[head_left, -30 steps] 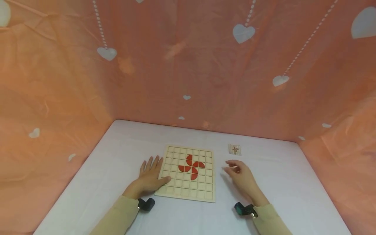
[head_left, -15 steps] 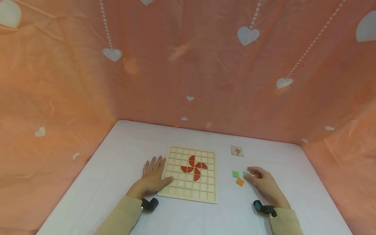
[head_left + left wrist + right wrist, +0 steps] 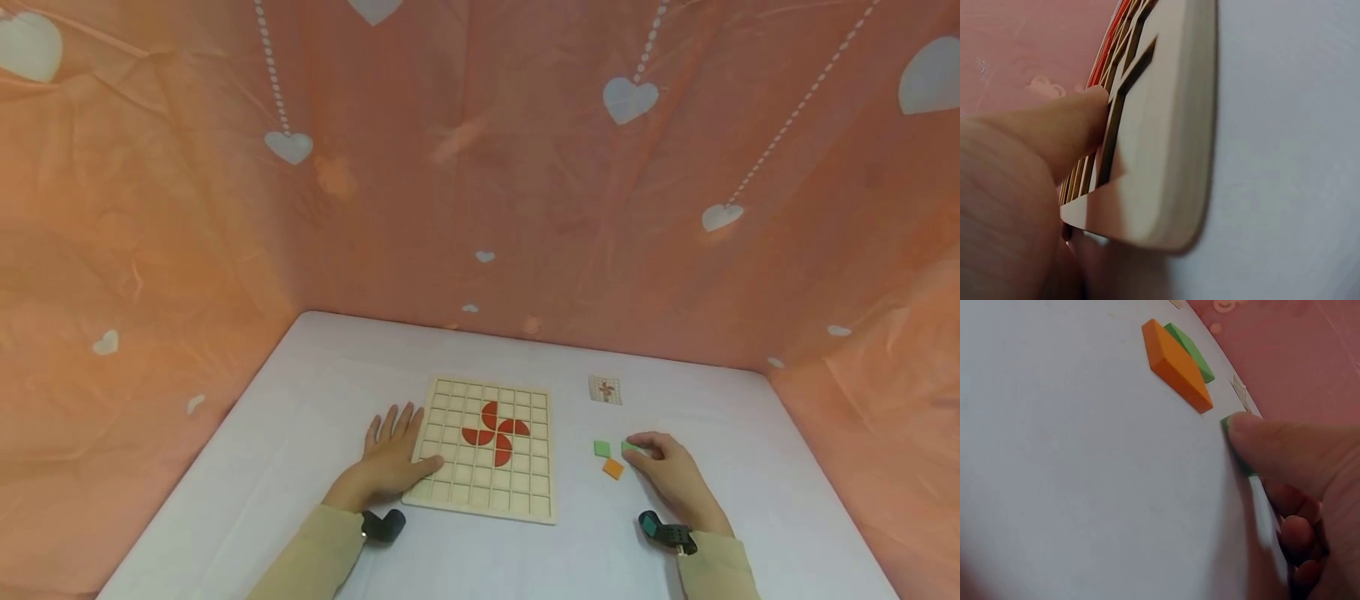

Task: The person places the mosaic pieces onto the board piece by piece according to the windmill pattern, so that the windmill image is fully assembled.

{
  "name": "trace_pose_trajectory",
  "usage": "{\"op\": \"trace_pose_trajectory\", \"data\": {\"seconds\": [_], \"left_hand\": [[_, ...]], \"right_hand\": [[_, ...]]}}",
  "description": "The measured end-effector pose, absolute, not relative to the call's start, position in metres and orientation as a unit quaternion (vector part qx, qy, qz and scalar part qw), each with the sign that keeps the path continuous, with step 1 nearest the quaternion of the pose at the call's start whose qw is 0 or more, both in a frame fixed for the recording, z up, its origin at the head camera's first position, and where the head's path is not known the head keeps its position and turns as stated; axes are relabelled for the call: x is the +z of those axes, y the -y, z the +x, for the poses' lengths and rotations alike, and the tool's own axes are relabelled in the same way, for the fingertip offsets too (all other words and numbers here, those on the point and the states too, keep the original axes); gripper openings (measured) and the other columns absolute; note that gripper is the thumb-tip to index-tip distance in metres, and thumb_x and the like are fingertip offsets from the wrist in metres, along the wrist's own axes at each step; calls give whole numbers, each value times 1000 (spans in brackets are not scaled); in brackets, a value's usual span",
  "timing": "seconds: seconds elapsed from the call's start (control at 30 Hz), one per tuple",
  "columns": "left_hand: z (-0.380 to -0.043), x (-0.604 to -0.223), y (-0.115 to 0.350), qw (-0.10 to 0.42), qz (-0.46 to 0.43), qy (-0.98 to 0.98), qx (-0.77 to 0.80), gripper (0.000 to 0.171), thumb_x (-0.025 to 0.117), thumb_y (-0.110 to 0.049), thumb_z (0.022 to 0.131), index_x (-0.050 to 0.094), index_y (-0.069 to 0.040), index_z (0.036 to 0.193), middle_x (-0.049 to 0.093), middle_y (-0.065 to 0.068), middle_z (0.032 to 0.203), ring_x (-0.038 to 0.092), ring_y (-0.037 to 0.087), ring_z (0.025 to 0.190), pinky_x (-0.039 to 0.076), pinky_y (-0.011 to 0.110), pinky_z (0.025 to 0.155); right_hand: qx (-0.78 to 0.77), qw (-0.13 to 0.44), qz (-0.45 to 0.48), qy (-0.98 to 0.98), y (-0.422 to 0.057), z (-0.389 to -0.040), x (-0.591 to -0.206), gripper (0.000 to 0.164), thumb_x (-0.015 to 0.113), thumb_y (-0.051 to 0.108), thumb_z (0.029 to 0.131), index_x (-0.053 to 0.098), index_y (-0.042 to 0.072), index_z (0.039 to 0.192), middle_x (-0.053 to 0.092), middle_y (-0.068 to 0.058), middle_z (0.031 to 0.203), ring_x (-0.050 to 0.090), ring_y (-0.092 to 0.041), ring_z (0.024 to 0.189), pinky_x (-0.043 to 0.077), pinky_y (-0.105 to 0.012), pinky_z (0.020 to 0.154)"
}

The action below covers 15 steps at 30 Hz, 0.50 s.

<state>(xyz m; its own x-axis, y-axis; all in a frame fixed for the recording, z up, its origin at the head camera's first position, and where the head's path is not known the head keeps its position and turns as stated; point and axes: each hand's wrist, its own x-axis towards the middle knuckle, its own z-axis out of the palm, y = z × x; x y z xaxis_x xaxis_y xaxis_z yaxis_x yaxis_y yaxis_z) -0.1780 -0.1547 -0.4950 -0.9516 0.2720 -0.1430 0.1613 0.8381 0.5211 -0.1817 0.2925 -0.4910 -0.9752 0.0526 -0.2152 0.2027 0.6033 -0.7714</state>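
Green tile [image 3: 626,447] beside orange tile [image 3: 612,469], second green tile [image 3: 602,448] toward the board [image 3: 480,492].

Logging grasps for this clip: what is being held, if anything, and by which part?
The right hand pinches the rightmost green tile by the end nearest the palm. The left hand grips nothing; its thumb rests on the grid board.
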Motion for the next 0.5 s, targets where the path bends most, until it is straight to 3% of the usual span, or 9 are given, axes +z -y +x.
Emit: {"op": "trace_pose_trajectory", "data": {"seconds": [0.3, 0.5], "left_hand": [[-178, -499, 156, 122, 105, -957, 240, 95, 51, -58, 92, 9, -1, 154, 0, 18, 161, -12, 35, 145, -13, 52, 111], [-178, -495, 154, 113, 112, -954, 256, 93, 54, -54, 92, 13, 2, 153, 4, 21, 160, -8, 39, 145, -10, 55, 111]], "right_hand": [[-427, 78, 71, -898, -289, -182, -492, 46, 66, 40, 91, 58, 10, 125, 45, -17, 138, 41, -33, 120, 32, -56, 102], [-422, 73, 72, -901, -289, -182, -494, 40, 66, 36, 92, 57, 10, 122, 50, -16, 130, 42, -34, 119, 33, -56, 102]]}}
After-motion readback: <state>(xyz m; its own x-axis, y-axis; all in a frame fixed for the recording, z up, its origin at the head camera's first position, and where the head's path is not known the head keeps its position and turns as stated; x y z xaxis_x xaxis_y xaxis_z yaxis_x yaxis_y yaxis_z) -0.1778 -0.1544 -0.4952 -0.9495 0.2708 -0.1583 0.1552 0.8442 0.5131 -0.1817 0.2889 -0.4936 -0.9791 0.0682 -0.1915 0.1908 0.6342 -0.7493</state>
